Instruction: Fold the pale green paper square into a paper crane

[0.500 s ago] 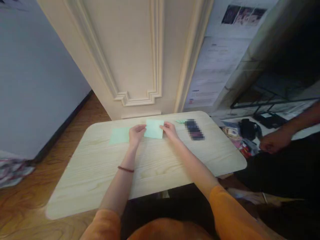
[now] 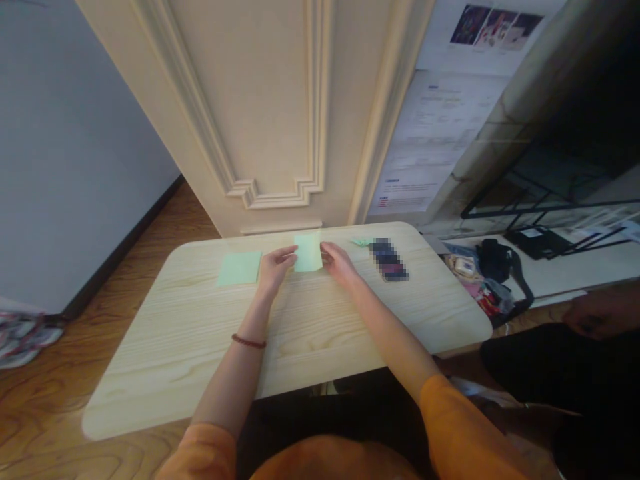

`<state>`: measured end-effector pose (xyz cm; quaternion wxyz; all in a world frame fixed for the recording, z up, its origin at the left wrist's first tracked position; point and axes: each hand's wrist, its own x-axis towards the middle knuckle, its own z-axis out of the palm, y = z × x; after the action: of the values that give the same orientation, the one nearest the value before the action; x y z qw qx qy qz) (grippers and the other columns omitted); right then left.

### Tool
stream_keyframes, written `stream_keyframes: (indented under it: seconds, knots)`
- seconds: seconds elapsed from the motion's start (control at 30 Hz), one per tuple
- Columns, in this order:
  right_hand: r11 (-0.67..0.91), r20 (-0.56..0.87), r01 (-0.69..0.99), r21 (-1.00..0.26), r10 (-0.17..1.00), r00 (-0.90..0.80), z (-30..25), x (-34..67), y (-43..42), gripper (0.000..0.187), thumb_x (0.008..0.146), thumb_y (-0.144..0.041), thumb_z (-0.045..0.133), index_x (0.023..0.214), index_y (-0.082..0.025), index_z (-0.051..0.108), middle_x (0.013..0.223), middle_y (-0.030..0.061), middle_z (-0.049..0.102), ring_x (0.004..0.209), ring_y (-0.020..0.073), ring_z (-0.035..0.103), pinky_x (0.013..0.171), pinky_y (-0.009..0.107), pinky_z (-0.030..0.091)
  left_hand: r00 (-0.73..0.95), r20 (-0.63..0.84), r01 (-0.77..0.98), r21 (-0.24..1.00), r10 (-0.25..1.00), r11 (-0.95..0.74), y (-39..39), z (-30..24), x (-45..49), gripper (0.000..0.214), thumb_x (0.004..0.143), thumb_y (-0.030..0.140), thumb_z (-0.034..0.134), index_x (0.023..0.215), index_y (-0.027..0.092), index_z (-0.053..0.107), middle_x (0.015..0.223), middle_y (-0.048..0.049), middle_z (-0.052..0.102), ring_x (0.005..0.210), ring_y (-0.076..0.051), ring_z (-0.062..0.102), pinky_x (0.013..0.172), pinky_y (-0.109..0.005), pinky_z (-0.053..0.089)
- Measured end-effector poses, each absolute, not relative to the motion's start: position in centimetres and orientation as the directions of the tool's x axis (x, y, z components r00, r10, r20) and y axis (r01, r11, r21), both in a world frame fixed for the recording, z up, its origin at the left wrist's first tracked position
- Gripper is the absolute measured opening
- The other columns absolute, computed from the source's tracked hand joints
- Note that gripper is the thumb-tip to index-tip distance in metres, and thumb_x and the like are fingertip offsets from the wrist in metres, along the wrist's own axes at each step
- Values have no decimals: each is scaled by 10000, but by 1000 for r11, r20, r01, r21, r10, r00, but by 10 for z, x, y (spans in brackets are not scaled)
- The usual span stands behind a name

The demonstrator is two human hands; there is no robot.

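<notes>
Between my two hands, above the far part of the table (image 2: pixel 320 327), is a pale green sheet of paper (image 2: pixel 307 253). My left hand (image 2: pixel 277 268) pinches its left edge between thumb and fingers. At the opposite edge, my right hand (image 2: pixel 340 263) grips the paper, which curves on that side. A flat stack of the same green paper (image 2: pixel 239 268) lies just left of my left hand. To the right of my right hand lies a small folded green paper piece (image 2: pixel 361 243), touching or close to a blurred-out dark phone-like object (image 2: pixel 389 260).
A panelled cream wall (image 2: pixel 250 100) stands directly behind the table. On the right, a low white shelf (image 2: pixel 550 273) holds a black bag (image 2: pixel 495 260) and other items. Another person's hand (image 2: pixel 603 313) is at the right edge. Shoes (image 2: pixel 25 340) sit on the floor at left.
The paper between my hands has turned and now looks narrower, its right side curving. My left hand has shifted slightly right. The other person's hand has moved down and right.
</notes>
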<state>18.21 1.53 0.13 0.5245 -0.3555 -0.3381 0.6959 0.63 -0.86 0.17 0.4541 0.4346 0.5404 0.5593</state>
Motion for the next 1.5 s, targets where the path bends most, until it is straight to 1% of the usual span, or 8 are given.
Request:
stream_keyframes:
  seconds: [0.23, 0.53, 0.73, 0.93, 1.07, 1.2, 1.37, 1.5]
  knots:
    - [-183, -120, -472, -862, 980, -159, 2, 183, 14, 367, 499, -343, 851, 703, -210, 576, 698, -46, 650, 719, 123, 614, 643, 236, 458, -91, -6, -141, 990, 996, -7, -15, 9, 23, 593, 555, 570, 832, 962, 142, 771, 976, -112, 759, 910, -233, 683, 888, -376, 524]
    - [-158, -123, -445, -881, 987, -106, 2, 183, 14, 428, 456, -292, 846, 664, -216, 480, 637, -76, 596, 635, 96, 553, 606, 219, 390, -86, -48, -181, 983, 995, 32, -18, 11, 23, 606, 442, 439, 918, 939, 133, 757, 859, -91, 757, 794, -188, 685, 870, -361, 538]
    - [-174, -103, -430, -886, 978, -183, 3, 181, 12, 354, 537, -351, 834, 716, -216, 559, 688, -55, 638, 672, 115, 588, 644, 241, 423, -123, -98, -237, 969, 988, 67, -16, 15, 21, 505, 435, 471, 893, 783, 130, 761, 809, -89, 752, 760, -192, 682, 886, -380, 543]
    - [-213, -142, -464, -860, 973, -182, -3, 178, 13, 260, 668, -424, 759, 771, -222, 631, 876, -1, 719, 799, 157, 670, 733, 280, 488, -535, -3, 103, 992, 845, 68, -21, 27, -53, 230, 626, 363, 711, 686, 142, 726, 658, -61, 709, 725, -220, 684, 772, -347, 528]
    - [-202, -159, -442, -874, 978, -133, -6, 177, 14, 225, 693, -409, 736, 763, -217, 640, 813, 2, 708, 734, 146, 661, 694, 272, 484, -660, 156, 505, 817, 735, 279, -32, 22, -95, 200, 681, 348, 640, 567, 185, 635, 622, -78, 679, 758, -270, 674, 764, -361, 472]
    - [-182, -148, -418, -890, 983, -112, -6, 175, 15, 203, 689, -369, 741, 777, -216, 640, 785, 5, 700, 703, 143, 650, 680, 277, 485, -651, 137, 540, 775, 747, 329, -37, 11, -98, 162, 663, 312, 684, 642, 215, 557, 711, -68, 669, 754, -248, 648, 732, -343, 444]
    - [-156, -137, -394, -906, 988, -75, -7, 175, 14, 213, 698, -372, 726, 790, -208, 628, 763, 10, 694, 670, 134, 640, 673, 277, 484, -683, 128, 544, 746, 719, 384, -37, 8, -89, 339, 640, 296, 739, 702, 239, 411, 686, -1, 572, 739, -217, 602, 722, -325, 422]
    - [-150, -134, -398, -905, 989, -66, -8, 177, 15, 217, 692, -370, 715, 788, -207, 610, 768, 6, 692, 660, 127, 642, 674, 270, 484, -653, 190, 520, 816, 733, 252, -29, 12, -78, 287, 651, 195, 686, 715, 233, 409, 727, 9, 570, 742, -182, 590, 726, -291, 411]
